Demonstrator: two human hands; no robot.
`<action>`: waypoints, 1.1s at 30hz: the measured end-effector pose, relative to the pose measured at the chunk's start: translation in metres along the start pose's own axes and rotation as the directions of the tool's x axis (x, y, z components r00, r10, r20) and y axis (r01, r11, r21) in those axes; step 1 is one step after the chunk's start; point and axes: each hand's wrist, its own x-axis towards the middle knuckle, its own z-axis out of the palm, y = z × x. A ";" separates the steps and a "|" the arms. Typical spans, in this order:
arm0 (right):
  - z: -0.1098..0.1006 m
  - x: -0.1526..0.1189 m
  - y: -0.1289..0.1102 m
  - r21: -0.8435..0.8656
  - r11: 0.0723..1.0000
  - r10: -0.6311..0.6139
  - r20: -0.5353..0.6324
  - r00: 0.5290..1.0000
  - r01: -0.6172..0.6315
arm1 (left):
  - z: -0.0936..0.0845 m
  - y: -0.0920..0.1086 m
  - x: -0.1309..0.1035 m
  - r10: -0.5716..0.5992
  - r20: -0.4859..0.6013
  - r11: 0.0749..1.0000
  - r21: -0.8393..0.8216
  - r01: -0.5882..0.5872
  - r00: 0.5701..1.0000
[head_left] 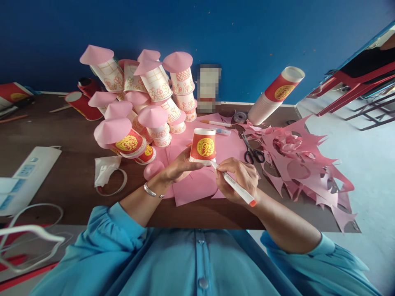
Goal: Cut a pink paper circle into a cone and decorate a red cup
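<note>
My left hand (180, 166) is closed round a red and white paper cup (203, 144) with a yellow emblem, held upside down above pink paper. In my right hand (239, 179) is a white marker pen (237, 188) with an orange-red end. Its tip meets or nearly meets the white rim at the cup's lower edge. Under and around my hands lie pink paper sheets (196, 185). Just beyond the cup are a capped marker (216, 123) and a white tube (222, 132). Black-handled scissors (253, 154) rest to the right of the cup.
Paper-cup towers with pink cone tops (154, 80) crowd the back left. A tall cup stack (271, 98) leans at the back right, near a tape roll (240, 117). Cut pink scraps (308, 164) cover the table's right side. A power strip (31, 179) lies far left.
</note>
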 end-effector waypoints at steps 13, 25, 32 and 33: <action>-0.001 0.000 -0.001 0.022 1.000 0.001 0.038 0.999 -0.002 | 0.001 0.000 0.002 0.019 -0.015 0.996 0.083 -0.018 1.000; 0.000 0.000 0.001 0.002 1.000 0.011 0.002 1.000 -0.011 | 0.000 0.000 0.002 0.000 0.011 0.993 0.114 -0.001 1.000; -0.001 0.000 0.000 -0.015 1.000 0.020 0.005 1.000 -0.020 | -0.006 -0.008 0.001 0.034 0.055 0.999 0.028 -0.036 0.998; -0.001 -0.001 0.000 -0.015 1.000 0.019 0.005 1.000 -0.019 | -0.006 -0.009 0.001 0.042 0.055 0.999 0.020 -0.043 0.998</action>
